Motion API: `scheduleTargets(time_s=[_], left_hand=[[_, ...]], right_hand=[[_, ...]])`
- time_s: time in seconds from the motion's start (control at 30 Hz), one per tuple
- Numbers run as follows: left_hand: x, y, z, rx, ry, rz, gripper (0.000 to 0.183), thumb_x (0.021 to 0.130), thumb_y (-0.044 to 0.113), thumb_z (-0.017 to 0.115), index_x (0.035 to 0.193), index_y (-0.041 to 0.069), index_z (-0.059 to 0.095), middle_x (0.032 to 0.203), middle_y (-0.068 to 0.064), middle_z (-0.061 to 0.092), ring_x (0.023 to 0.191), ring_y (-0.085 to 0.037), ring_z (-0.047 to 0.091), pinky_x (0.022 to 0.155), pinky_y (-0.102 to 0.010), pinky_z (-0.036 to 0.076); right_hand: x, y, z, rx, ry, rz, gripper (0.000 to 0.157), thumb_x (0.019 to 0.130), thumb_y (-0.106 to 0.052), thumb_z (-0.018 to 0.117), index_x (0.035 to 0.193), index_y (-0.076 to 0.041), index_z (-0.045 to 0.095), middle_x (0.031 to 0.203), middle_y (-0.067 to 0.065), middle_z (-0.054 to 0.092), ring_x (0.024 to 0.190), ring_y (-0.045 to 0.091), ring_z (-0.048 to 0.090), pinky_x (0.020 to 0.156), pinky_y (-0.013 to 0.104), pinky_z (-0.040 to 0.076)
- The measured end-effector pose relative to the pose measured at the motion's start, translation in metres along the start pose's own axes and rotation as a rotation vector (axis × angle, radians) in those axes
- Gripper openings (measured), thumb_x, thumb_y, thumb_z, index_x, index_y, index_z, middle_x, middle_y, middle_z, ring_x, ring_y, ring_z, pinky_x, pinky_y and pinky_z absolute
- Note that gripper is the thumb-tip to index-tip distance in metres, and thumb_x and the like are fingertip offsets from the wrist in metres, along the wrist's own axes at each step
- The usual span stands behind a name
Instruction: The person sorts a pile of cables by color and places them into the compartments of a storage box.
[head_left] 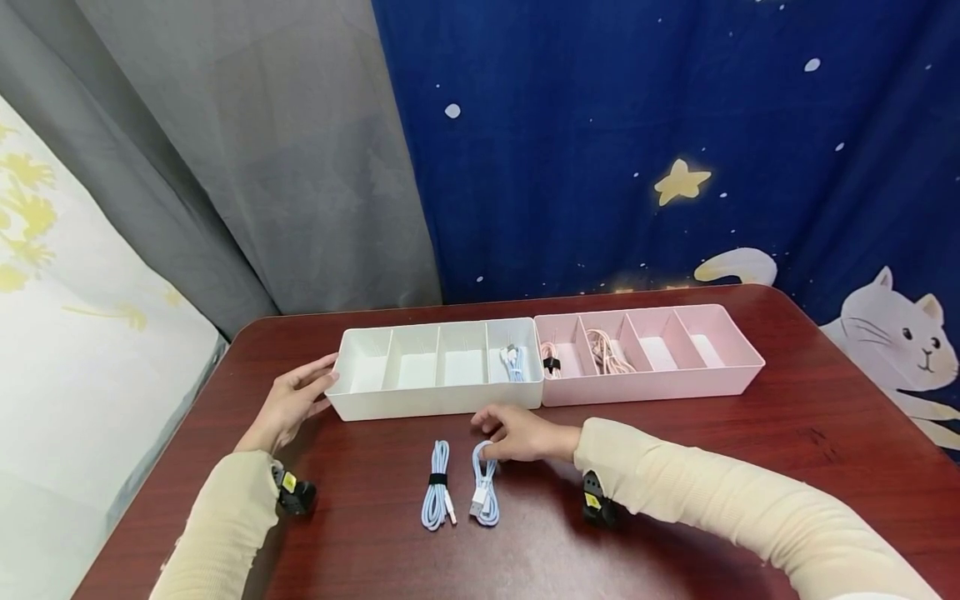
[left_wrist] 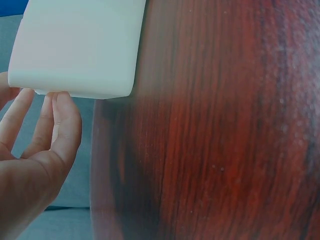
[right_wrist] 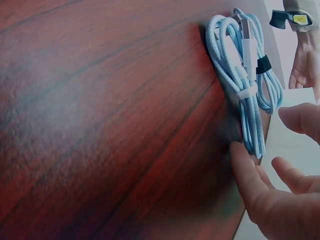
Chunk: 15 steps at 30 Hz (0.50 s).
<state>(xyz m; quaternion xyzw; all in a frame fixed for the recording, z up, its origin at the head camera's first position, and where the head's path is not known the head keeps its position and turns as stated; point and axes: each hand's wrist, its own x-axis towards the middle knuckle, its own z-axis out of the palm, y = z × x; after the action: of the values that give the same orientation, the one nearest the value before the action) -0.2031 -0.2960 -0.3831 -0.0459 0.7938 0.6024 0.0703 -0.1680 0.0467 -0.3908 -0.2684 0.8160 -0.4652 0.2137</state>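
Note:
My left hand [head_left: 296, 402] touches the left end of a white divided organizer box [head_left: 435, 402]; in the left wrist view its fingertips [left_wrist: 62, 100] meet the bottom edge of the end wall. My right hand [head_left: 521, 433] is at the far end of a coiled light-blue USB cable [head_left: 487, 500], fingers spread and not closed round it. In the right wrist view a fingertip [right_wrist: 240, 155] lies close beside the end of this coil; contact is hard to tell. Left of it lies another blue cable coil [head_left: 435, 507] with a black strap.
A pink divided box [head_left: 652, 386] stands end to end with the white one. Its two left compartments hold pink cables [head_left: 609, 357]. A blue cable [head_left: 513, 363] sits in the white box's rightmost compartment. Curtains [head_left: 570, 167] hang behind the brown table [head_left: 360, 550].

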Motion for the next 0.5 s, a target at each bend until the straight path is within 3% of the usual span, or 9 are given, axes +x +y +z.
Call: scheduleTargets(time_s=[0.23, 0.5], left_hand=[[0.0, 0.0006, 0.0004, -0.007, -0.003, 0.005, 0.06, 0.087, 0.033, 0.056, 0.138, 0.012, 0.033, 0.131, -0.019, 0.036, 0.09, -0.001, 0.053, 0.085, -0.034, 0.044], [-0.001, 0.001, 0.001, -0.021, -0.001, 0.002, 0.059, 0.086, 0.032, 0.057, 0.137, 0.011, 0.034, 0.128, -0.016, 0.038, 0.089, -0.001, 0.054, 0.08, -0.028, 0.047]], right_hand=[[0.0008, 0.0036, 0.0026, 0.11, 0.002, 0.05, 0.039, 0.072, 0.001, 0.066, 0.107, 0.008, 0.052, 0.096, 0.016, 0.051, 0.079, 0.02, 0.055, 0.06, 0.023, 0.049], [0.0002, 0.0099, 0.0047, 0.121, -0.004, 0.011, 0.039, 0.068, 0.003, 0.07, 0.103, 0.011, 0.054, 0.086, 0.009, 0.051, 0.07, 0.01, 0.05, 0.063, 0.016, 0.043]])
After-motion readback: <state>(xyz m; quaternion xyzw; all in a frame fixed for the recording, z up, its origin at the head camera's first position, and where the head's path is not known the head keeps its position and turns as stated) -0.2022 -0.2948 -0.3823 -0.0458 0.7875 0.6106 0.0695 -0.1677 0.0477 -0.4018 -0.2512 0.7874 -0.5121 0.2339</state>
